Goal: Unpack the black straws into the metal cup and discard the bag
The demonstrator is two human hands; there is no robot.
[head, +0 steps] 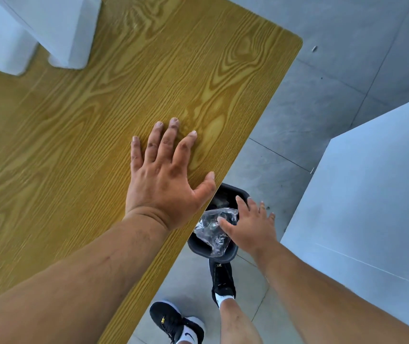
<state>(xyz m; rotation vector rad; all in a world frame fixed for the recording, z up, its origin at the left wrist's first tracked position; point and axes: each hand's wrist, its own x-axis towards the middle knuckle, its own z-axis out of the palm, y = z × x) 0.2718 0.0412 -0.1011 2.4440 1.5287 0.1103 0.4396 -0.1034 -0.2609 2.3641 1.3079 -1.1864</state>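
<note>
A crumpled clear plastic bag [213, 227] lies in the mouth of a black waste bin [196, 245] on the floor beside the table. My right hand [248, 227] hovers over the bin with its fingers spread and straight, thumb tip at the bag's edge; it grips nothing. My left hand [166, 175] rests flat, fingers spread, on the wooden table [74, 145] near its right edge. Neither the black straws nor the metal cup is in view.
White box-like objects [37, 31] stand at the table's far left. A white block or counter [377, 194] rises at the right of the bin. My feet in black shoes [176, 324] stand on the grey tiled floor [310, 95] just below the bin.
</note>
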